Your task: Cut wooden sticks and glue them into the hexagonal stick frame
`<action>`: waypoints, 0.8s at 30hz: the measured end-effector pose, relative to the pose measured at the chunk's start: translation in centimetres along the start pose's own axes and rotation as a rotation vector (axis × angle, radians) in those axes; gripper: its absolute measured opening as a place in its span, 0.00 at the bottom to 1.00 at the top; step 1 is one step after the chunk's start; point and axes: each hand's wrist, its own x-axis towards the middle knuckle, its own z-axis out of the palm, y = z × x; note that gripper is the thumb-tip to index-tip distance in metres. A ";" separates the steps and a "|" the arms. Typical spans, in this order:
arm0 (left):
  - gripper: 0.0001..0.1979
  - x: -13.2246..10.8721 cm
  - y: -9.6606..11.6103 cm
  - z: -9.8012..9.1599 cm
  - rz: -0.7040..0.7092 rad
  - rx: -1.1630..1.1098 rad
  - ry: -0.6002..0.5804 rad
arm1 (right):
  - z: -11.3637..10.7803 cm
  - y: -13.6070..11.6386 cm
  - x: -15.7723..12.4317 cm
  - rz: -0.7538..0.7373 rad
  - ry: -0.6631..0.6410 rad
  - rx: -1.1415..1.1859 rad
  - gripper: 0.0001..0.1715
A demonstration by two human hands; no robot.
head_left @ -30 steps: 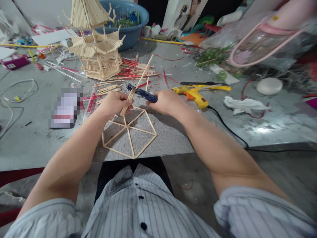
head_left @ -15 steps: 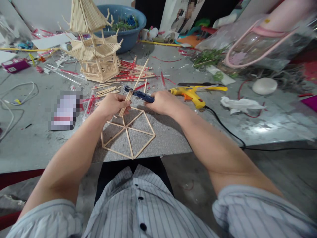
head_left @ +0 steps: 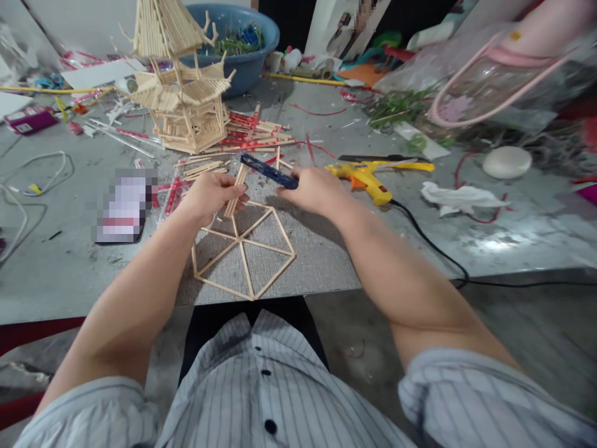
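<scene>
My left hand [head_left: 212, 196] is closed around a short bundle of wooden sticks [head_left: 237, 185], held upright over a flat hexagonal stick frame [head_left: 242, 246] that lies on a grey mat [head_left: 321, 261]. My right hand [head_left: 314, 190] grips a dark blue cutter [head_left: 269, 172], whose tip points left toward the top of the sticks. The sticks end just above my fingers. A tall pagoda model made of sticks [head_left: 180, 81] stands behind, at the back left of the table.
A yellow glue gun [head_left: 366, 177] with a black cord lies right of my right hand. Loose sticks and red wrappers [head_left: 247, 137] lie by the pagoda. A blue basin [head_left: 252, 59], a clear pink-trimmed bag [head_left: 489, 81], a crumpled tissue [head_left: 459, 198] and white cables [head_left: 28, 186] surround the work area.
The long stick that reached up past the cutter is now short, ending just above my left fingers. The cutter has lifted slightly and tilted.
</scene>
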 end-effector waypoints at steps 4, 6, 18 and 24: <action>0.06 0.1 -0.3 -0.3 -0.002 -0.048 -0.007 | -1.0 0.6 0.0 0.073 0.074 0.049 0.17; 0.04 0.2 -0.4 -0.5 0.010 -0.088 -0.015 | -1.8 1.0 0.0 0.123 0.098 0.093 0.18; 0.06 0.0 -0.1 -0.4 0.031 -0.223 0.004 | -0.7 1.7 1.9 0.186 0.054 0.018 0.21; 0.06 0.1 -0.3 -0.1 0.015 -0.247 -0.012 | 1.4 2.1 3.5 0.188 0.029 -0.061 0.21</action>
